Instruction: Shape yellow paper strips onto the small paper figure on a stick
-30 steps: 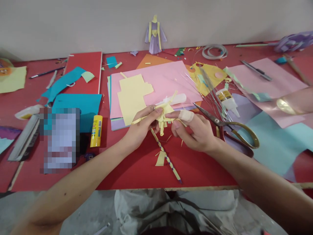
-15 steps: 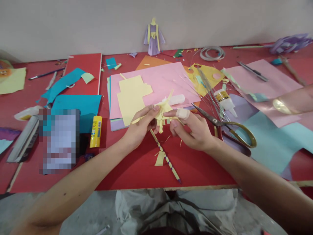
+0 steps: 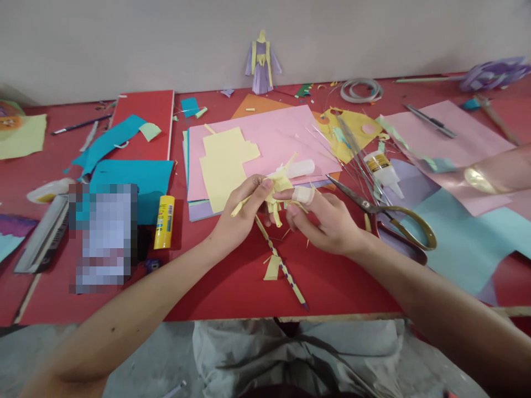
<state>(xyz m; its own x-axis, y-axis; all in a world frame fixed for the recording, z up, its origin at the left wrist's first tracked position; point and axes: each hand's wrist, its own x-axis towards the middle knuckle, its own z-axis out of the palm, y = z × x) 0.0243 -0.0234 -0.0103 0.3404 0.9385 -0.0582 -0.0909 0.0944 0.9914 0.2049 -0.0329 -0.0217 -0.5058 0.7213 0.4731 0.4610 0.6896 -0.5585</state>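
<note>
A small yellow paper figure [image 3: 282,181] with thin rolled limbs is held above the red table. My left hand [image 3: 245,209] pinches its body between thumb and fingers, and one rolled limb sticks out past the palm. My right hand [image 3: 321,213] has a bandaged index finger pressed on the figure, with the thumb below close to another limb. Beneath the hands lies a spotted yellow pencil [image 3: 286,269], beside a yellow paper scrap [image 3: 271,268]. Behind the figure is a white bottle or tube [image 3: 302,167], partly covered.
Scissors [image 3: 384,213] and a glue bottle [image 3: 382,170] lie right of my hands. A yellow glue stick [image 3: 164,222] and a blurred-out phone [image 3: 105,237] are on the left. Pink paper [image 3: 274,127] lies behind. A purple-and-yellow paper doll [image 3: 261,63] leans on the wall. Another person's arm [image 3: 493,171] reaches in from the right.
My right index finger has moved slightly left onto the figure's body. The figure has tilted a little in my left hand, its lower limbs shifting right.
</note>
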